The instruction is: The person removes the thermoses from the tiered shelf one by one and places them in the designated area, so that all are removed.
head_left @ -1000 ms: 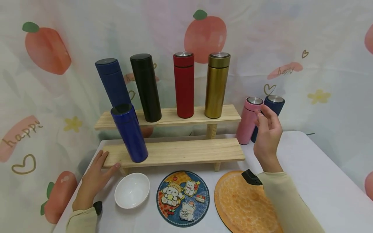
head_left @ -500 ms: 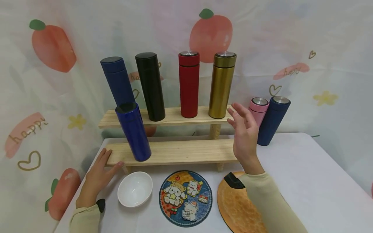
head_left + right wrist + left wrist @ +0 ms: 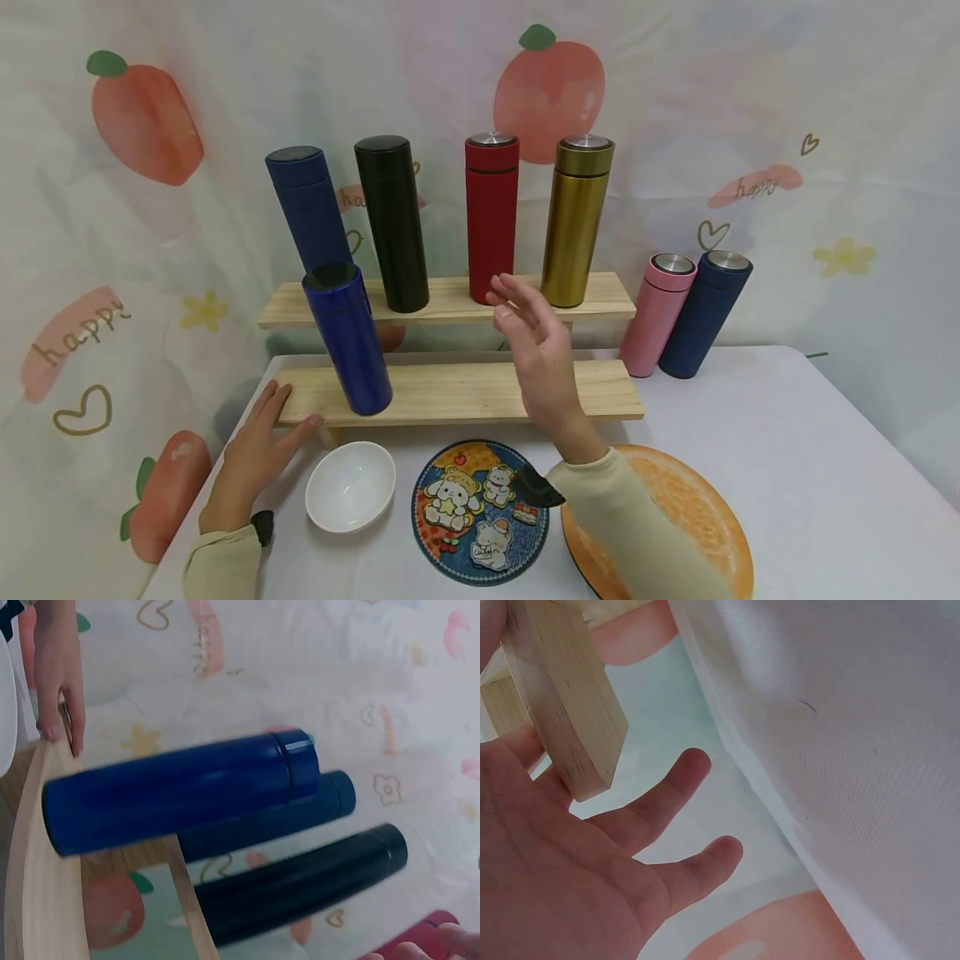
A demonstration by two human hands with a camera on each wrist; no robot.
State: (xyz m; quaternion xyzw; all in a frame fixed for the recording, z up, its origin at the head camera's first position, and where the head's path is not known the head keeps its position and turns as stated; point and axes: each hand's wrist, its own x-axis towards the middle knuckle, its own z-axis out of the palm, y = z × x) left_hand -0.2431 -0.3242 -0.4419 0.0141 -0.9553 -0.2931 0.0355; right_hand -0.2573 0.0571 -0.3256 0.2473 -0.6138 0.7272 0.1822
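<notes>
My left hand [image 3: 253, 458] rests on the left end of the lower shelf board [image 3: 480, 392], thumb at the front edge. In the left wrist view its fingers [image 3: 682, 776] spread under the board's end. My right hand [image 3: 542, 367] is raised over the lower board, holding nothing, fingers bent loosely to the left. Its fingertips overlap the foot of the red thermos [image 3: 492, 221]. A glossy blue thermos [image 3: 348, 342] stands on the lower board. On the upper board [image 3: 442, 296] stand a navy thermos [image 3: 309, 208], a black thermos [image 3: 393, 225], the red one and a gold thermos [image 3: 579, 225].
Right of the shelf, a pink thermos [image 3: 657, 321] and another navy thermos [image 3: 705, 317] stand on the white table [image 3: 810, 467]. In front lie a white bowl [image 3: 350, 487], a round cartoon mat [image 3: 450, 546] and an orange-brown round mat [image 3: 705, 517], partly under my right sleeve.
My right hand has swept left, from in front of the pink thermos to before the red one. The view has shifted slightly left. My left hand stays on the board.
</notes>
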